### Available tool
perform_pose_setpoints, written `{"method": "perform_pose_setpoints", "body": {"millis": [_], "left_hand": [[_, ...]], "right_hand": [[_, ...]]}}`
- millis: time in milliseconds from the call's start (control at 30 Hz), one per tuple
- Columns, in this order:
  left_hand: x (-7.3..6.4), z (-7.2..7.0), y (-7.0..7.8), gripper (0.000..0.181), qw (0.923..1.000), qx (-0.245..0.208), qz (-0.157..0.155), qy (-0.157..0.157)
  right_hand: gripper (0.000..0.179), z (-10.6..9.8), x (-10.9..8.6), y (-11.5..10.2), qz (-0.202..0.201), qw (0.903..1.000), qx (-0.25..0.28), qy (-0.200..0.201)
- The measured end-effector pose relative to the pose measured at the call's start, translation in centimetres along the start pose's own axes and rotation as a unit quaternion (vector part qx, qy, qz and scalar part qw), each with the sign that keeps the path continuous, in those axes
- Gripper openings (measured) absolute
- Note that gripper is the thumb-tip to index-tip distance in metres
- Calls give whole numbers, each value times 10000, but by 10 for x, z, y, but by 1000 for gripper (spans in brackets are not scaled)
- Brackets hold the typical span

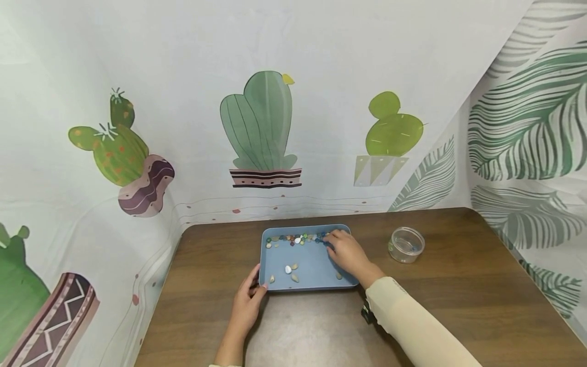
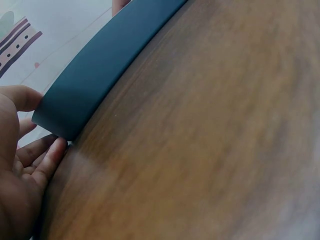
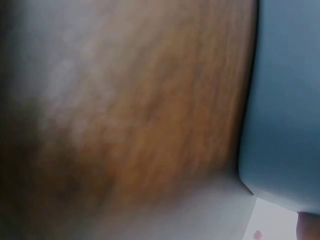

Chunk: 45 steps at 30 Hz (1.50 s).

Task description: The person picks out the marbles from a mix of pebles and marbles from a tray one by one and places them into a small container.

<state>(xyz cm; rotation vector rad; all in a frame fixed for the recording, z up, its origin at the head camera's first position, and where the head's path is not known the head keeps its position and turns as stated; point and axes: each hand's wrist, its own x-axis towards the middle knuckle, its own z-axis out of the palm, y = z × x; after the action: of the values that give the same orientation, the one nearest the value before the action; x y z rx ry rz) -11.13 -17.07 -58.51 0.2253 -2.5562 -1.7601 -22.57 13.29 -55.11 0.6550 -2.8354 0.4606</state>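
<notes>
A shallow blue tray [image 1: 308,262] lies on the table with small pebbles in it. My left hand [image 1: 247,304] grips its near left corner, thumb at the rim and fingers against the side; the left wrist view shows this hand [image 2: 25,155] at the tray's corner [image 2: 85,95]. Over the far right part of the tray, my right hand [image 1: 347,252] has its fingertips down at a row of colored stones [image 1: 293,239]. Whether it pinches one is hidden. A white pebble [image 1: 288,269] and several tan ones lie nearer the front. The right wrist view mostly shows the tray's outer wall [image 3: 282,110].
Right of the tray stands a clear round container [image 1: 406,245] with a few small bluish bits inside. The brown wooden table [image 1: 449,285] meets a cactus-printed cloth [image 1: 330,199] at its back edge.
</notes>
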Motion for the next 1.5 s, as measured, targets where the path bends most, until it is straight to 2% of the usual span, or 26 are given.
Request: {"method": "perform_pose_setpoints", "body": {"millis": [100,467,667,933,1167,1500], "left_hand": [[0,0,0,57,10000,0,25,11],[0,0,0,58,10000,20,-2,36],[0,1,1,58,10000,-30,9,60],[-1,1,2,58,9998,-101,153,107],[-1,1,3,58,9999,-83,67,56],[0,1,0,59,10000,-62,42,27]], "right_hand": [[28,1,0,0,-21,9999,-70,-123],[26,2,-1,0,-299,9995,-127,35],[24,1,-2,-1,-271,9995,-149,46],[20,-2,-1,-1,-217,9996,-72,-159],[19,0,-1,0,-234,9996,-94,-125],[18,-3,-4,-1,-140,9995,260,76]]}}
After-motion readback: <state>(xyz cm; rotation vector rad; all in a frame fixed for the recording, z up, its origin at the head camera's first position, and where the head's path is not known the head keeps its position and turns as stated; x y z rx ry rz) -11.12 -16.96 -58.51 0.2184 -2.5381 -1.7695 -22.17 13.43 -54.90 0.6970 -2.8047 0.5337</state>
